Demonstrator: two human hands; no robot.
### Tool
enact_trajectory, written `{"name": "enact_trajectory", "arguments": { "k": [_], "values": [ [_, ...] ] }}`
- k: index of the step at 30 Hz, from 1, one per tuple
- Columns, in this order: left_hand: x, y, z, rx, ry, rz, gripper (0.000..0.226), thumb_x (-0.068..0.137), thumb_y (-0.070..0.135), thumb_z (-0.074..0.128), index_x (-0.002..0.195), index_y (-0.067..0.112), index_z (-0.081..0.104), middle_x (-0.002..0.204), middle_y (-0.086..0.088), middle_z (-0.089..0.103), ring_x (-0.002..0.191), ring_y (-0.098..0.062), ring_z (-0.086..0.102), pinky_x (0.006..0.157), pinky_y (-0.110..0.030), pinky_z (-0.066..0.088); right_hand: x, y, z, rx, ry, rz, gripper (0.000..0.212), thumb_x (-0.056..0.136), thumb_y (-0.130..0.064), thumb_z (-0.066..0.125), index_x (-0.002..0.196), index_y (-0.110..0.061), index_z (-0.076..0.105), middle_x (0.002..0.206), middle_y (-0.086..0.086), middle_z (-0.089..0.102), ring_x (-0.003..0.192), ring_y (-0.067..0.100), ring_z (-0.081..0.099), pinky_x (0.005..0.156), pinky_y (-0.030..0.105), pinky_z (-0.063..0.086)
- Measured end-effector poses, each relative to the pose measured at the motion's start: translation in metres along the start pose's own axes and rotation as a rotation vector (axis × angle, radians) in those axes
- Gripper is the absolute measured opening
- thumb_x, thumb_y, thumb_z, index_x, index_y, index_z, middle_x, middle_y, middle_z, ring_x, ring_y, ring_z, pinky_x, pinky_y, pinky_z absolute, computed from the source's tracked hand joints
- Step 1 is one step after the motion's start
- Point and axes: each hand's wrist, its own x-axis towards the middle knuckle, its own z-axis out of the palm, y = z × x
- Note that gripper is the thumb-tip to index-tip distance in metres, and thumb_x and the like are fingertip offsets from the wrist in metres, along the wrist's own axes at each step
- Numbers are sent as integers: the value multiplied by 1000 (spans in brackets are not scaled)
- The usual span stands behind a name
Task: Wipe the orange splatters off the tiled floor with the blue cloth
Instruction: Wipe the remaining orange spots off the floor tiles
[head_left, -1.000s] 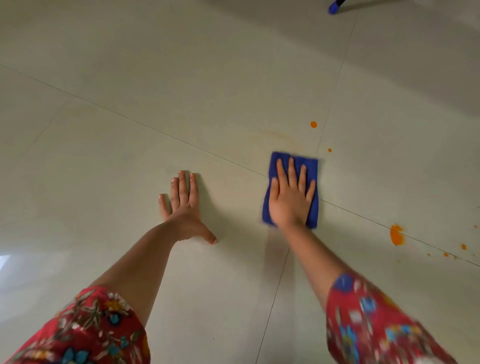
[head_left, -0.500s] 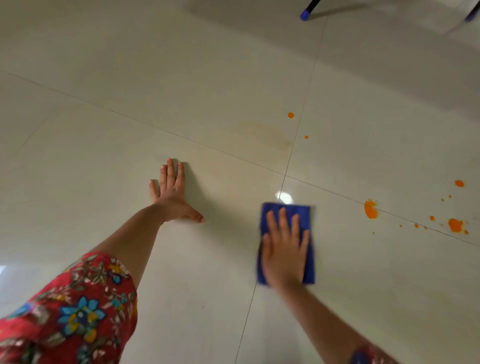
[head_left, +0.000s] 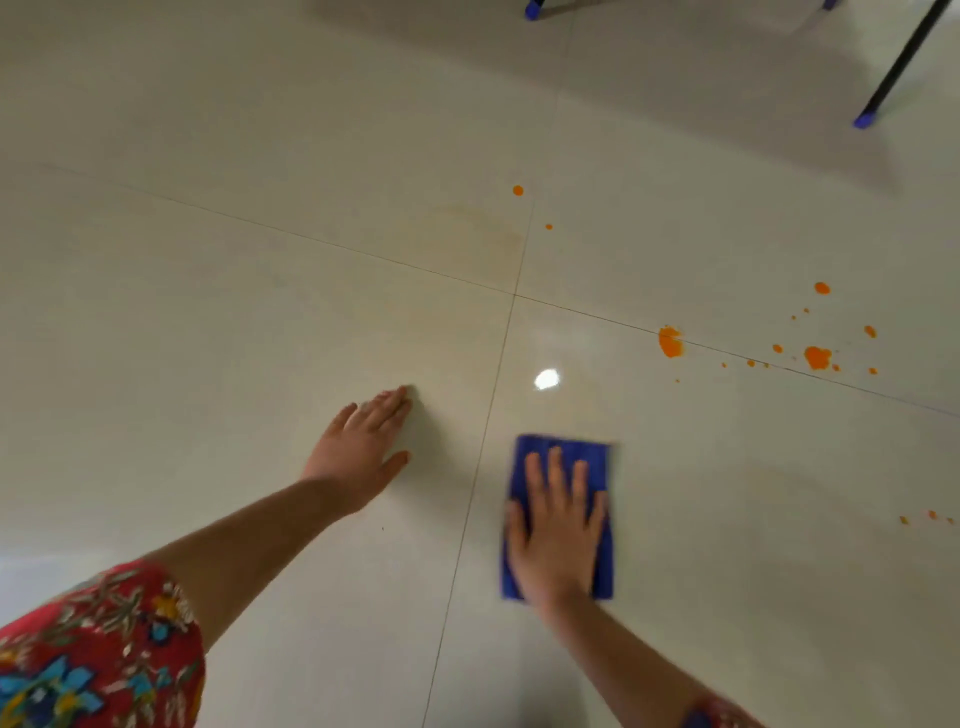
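Note:
The folded blue cloth (head_left: 597, 457) lies flat on the pale tiled floor (head_left: 260, 338). My right hand (head_left: 556, 530) presses it down with straight, spread fingers. My left hand (head_left: 358, 447) rests flat on the tile to the left of the grout line, fingers straight. A large orange splatter (head_left: 670, 342) sits on the grout line up and to the right of the cloth. A cluster of orange drops (head_left: 817, 357) lies further right. Two small orange dots (head_left: 518, 190) lie farther away. A few tiny drops (head_left: 930, 517) are at the right edge.
A black furniture leg with a blue foot (head_left: 865, 120) stands at the top right, and another blue foot (head_left: 532, 10) at the top edge. A faint yellowish smear (head_left: 483, 223) marks the tile left of the far dots. A light glare (head_left: 546, 379) shines above the cloth.
My right hand has dragged the cloth back toward me across the grout line, away from the far dots. The view has shifted, bringing more splatters in at the right.

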Motion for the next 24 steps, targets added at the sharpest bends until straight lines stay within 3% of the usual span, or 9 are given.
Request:
{"name": "enact_trajectory", "arguments": {
  "k": [3, 5, 9, 12, 15, 18, 19, 21, 24],
  "values": [
    [-4, 13, 3, 43, -16, 89, 65, 98, 39, 37, 153, 24, 4, 160, 10, -3, 147, -9, 4, 118, -31, 4, 3, -31, 4, 24, -86, -414, 63, 94, -57, 30, 152, -32, 23, 160, -5, 21, 148, 27, 16, 116, 51, 12],
    [-2, 23, -1, 47, -14, 127, 64, 98, 38, 37, 152, 25, 7, 160, 10, 2, 147, -9, 9, 118, -29, 8, 57, -25, 1, -21, -105, -479, 58, 96, -53, 25, 151, -34, 23, 159, -8, 22, 147, 25, 20, 116, 50, 16],
    [-3, 41, -4, 21, -19, 119, 60, 99, 37, 36, 152, 26, 11, 160, 10, 9, 145, -11, 19, 117, -29, 14, 81, 60, -5, -7, -83, 85, 64, 91, -54, 8, 152, -34, 15, 160, -6, 16, 147, 25, 19, 116, 53, 16],
    [-8, 41, 0, 2, -14, 106, 59, 99, 37, 37, 152, 26, 14, 159, 12, 11, 145, -10, 18, 116, -27, 15, 2, 61, -5, 32, 50, 284, 61, 92, -48, 25, 149, -28, 28, 157, -1, 28, 142, 30, 31, 112, 55, 23],
    [-16, 37, 3, 9, -25, 126, 58, 99, 35, 38, 151, 26, 16, 160, 12, 10, 145, -9, 15, 117, -29, 14, -50, 14, 5, 8, -21, -47, 58, 94, -45, 29, 149, -28, 30, 157, -3, 28, 144, 28, 27, 113, 51, 17],
    [-16, 37, 1, 14, -2, 125, 56, 98, 35, 41, 150, 26, 22, 158, 10, 18, 143, -11, 23, 115, -28, 18, 7, 5, 4, 20, -49, -325, 53, 96, -40, 31, 147, -31, 33, 153, -6, 36, 142, 23, 33, 112, 45, 19],
    [-15, 38, -2, 5, -8, 119, 55, 98, 35, 42, 149, 26, 24, 157, 10, 21, 142, -12, 26, 115, -28, 19, 34, 13, 4, -5, -48, -308, 51, 95, -37, 31, 145, -31, 38, 151, -6, 40, 139, 22, 38, 111, 44, 23],
    [-15, 44, -5, 4, -13, 122, 54, 97, 35, 42, 149, 27, 27, 156, 10, 25, 141, -12, 29, 114, -28, 21, 69, 52, -1, -35, -67, -60, 51, 94, -32, 31, 144, -27, 43, 150, -1, 42, 136, 24, 43, 108, 46, 32],
    [-20, 51, -11, -19, -43, 144, 51, 97, 33, 43, 147, 27, 30, 153, 10, 32, 138, -13, 34, 112, -28, 25, 63, 118, -7, 15, -86, 291, 50, 102, -25, 35, 151, -20, 28, 158, 7, 25, 145, 27, 26, 114, 47, 27]
  ]
}}
